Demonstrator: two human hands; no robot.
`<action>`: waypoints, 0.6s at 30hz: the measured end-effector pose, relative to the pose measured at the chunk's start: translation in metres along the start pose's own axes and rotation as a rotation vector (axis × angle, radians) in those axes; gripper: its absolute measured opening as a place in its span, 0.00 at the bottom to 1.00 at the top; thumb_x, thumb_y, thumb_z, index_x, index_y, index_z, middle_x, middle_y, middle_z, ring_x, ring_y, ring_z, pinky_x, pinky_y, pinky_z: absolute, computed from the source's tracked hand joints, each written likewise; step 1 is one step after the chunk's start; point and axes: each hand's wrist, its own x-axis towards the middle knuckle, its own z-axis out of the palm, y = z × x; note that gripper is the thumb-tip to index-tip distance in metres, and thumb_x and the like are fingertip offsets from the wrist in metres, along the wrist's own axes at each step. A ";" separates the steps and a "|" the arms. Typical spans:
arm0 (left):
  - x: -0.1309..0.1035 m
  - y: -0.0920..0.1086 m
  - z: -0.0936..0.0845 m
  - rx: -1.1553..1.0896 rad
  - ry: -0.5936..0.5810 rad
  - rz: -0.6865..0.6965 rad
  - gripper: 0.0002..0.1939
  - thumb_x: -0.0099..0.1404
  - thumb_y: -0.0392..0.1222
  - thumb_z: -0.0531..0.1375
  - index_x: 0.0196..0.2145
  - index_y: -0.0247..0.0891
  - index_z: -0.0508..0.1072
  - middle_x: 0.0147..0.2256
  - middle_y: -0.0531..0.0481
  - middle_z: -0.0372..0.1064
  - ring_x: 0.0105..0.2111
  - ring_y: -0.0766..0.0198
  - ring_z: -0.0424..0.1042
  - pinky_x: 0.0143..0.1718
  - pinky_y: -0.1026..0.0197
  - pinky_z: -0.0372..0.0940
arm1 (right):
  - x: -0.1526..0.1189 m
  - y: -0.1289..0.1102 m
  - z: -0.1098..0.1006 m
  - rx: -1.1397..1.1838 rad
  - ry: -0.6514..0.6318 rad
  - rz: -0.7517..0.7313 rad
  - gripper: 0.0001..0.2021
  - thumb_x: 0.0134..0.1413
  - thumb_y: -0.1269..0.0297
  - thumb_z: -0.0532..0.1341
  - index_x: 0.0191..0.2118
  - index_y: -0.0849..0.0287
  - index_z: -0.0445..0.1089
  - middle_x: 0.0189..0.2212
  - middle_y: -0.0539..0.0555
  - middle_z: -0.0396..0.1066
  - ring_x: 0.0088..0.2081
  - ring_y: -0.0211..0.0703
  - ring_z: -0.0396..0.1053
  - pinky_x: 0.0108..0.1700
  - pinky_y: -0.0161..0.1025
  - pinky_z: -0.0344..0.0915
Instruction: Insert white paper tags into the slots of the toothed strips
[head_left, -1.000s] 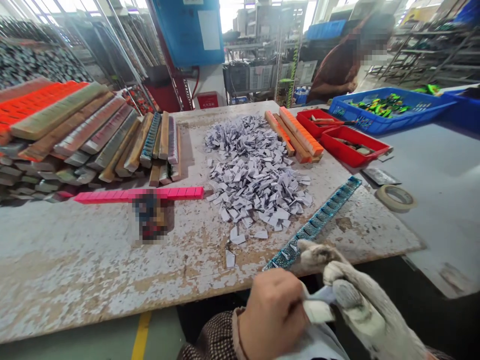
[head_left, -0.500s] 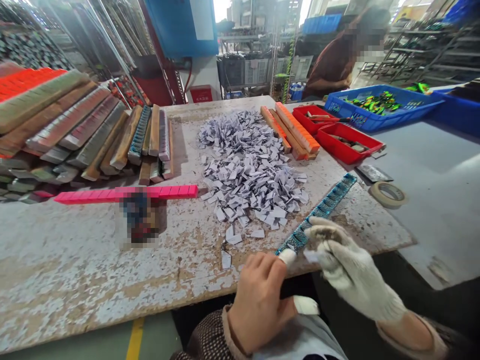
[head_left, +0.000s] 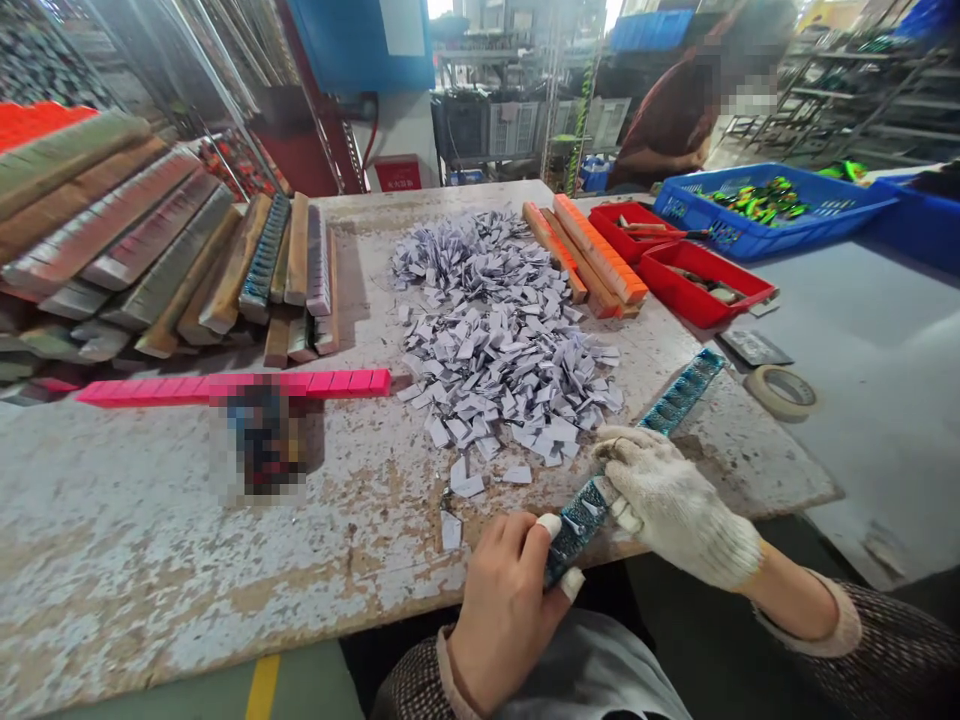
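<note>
Though tiny, white characters (head_left: 400, 184) on red box (head_left: 397, 166) beyond glittery strip (head_left: 681, 393)

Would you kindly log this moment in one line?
left hand: holding blue strip; right hand: gloved, over strip; nearby: pile of white pieces

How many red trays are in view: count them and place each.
2. The far red tray sits right of the orange bars; the near red tray sits in front of the blue crate. More could be hidden behind other things.

Lit brightly from back windows (head_left: 441, 8); softly shadowed beside stacked sticks (head_left: 180, 262); shiny on the grey table (head_left: 885, 330); stretched and blurred toward edges.
</note>
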 end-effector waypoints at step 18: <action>0.142 -0.006 -0.009 0.424 -0.156 0.234 0.09 0.74 0.33 0.53 0.43 0.31 0.73 0.42 0.36 0.74 0.45 0.47 0.73 0.45 0.47 0.68 | -0.027 -0.025 0.012 0.390 0.172 0.091 0.07 0.63 0.63 0.63 0.33 0.54 0.65 0.47 0.59 0.73 0.58 0.57 0.69 0.54 0.53 0.74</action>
